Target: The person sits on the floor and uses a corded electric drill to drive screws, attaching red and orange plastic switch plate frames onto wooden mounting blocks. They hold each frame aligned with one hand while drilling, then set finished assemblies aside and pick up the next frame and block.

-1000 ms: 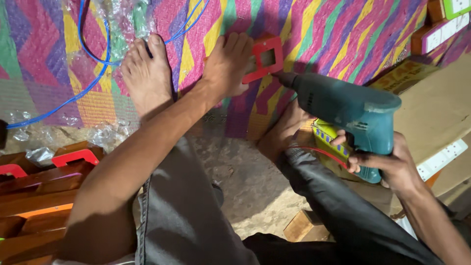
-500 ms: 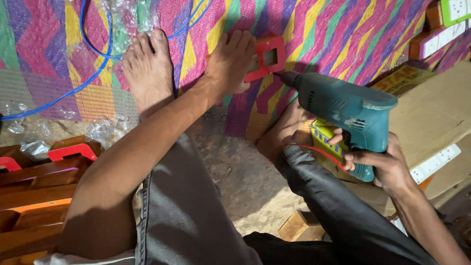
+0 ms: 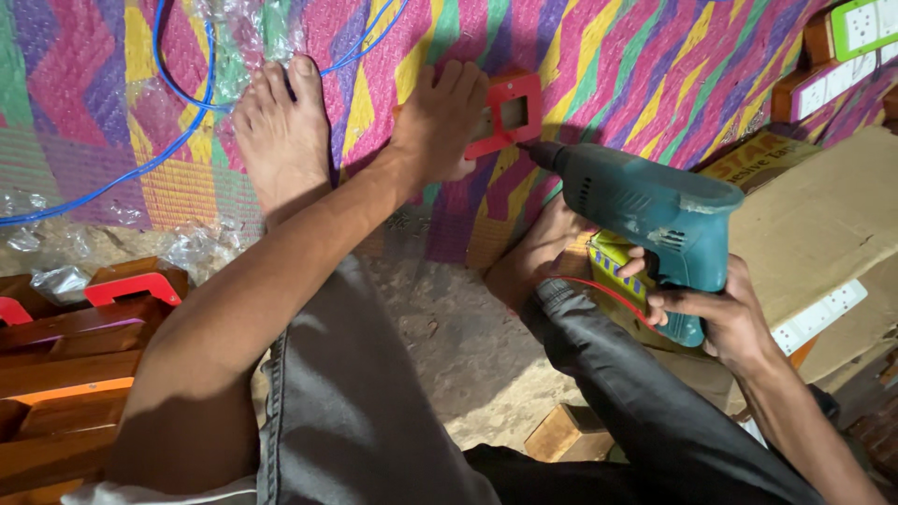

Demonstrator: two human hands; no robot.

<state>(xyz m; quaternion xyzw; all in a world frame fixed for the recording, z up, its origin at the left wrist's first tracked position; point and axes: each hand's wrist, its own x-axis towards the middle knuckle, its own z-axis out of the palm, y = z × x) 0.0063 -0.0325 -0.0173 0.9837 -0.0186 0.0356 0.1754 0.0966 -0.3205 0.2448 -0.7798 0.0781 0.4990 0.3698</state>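
Our left hand (image 3: 440,122) pressed flat on the red frame (image 3: 505,117); our right hand (image 3: 725,313) clenched the teal drill (image 3: 645,201), bit at the frame. Drilling stage; steadiness needed next.

Bare forearms, bare feet; dark grey trousers, stitched seam; white hem.

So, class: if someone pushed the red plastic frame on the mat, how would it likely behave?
The red frame looks thin and hollow, so probably light. Lying flat, it would likely slide, not roll. The left hand pressing it suggests it shifts easily.
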